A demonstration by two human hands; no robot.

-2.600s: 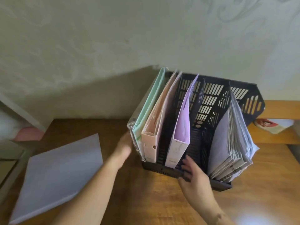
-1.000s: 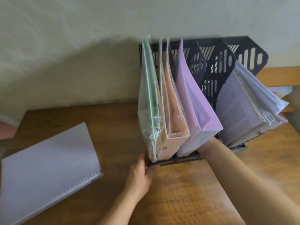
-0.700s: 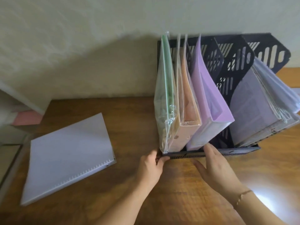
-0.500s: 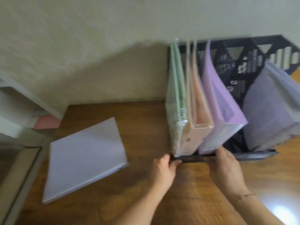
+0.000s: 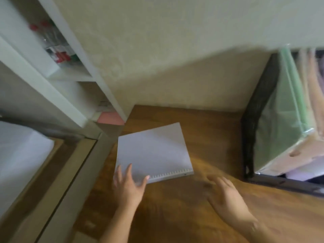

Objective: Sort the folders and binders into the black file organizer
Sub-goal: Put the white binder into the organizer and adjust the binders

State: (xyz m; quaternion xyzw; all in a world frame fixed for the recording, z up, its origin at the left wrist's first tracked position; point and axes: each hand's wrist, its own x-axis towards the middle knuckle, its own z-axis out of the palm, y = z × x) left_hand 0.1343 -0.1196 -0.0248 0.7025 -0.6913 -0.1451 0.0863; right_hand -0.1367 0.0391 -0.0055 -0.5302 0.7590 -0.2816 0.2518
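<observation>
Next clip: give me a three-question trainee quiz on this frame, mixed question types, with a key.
1. True or false: the left hand has its fingers spread on the near corner of the grey folder.
2. Which binder stands leftmost in the black file organizer? A) green binder B) red C) yellow
3. Fill in: the right hand holds ____.

Key: 1 true; 2 A; 3 nothing, it is open above the wooden desk.
</observation>
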